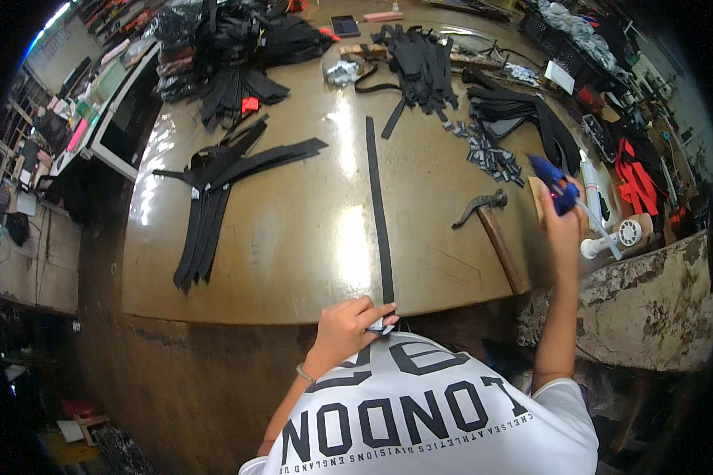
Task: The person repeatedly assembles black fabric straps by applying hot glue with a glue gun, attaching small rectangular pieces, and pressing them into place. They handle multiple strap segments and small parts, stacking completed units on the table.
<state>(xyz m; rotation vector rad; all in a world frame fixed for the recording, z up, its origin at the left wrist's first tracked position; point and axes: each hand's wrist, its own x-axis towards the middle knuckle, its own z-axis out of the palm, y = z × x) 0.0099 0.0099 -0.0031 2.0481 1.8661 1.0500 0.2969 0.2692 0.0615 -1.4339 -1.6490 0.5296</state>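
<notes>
One long black strap point(379, 210) lies straight across the middle of the table, running away from me. Its near end hangs at the table's front edge, where my left hand point(348, 324) closes its fingers on it. A small whitish tag point(382, 325) shows under those fingers. Over at the right edge of the table, my right hand point(561, 212) is wrapped round a blue glue gun point(558, 187), whose nozzle points to the far left. A thin white cord or stick trails from its back. Just left of this hand lies a claw hammer point(497, 237) with a wooden handle.
Bundled black straps point(214, 198) lie on the left of the table point(293, 237), with more piles point(420, 67) at the back. Small grey pieces point(489, 154) are scattered beyond the hammer. A phone point(345, 26) and red straps point(635, 182) sit farther out.
</notes>
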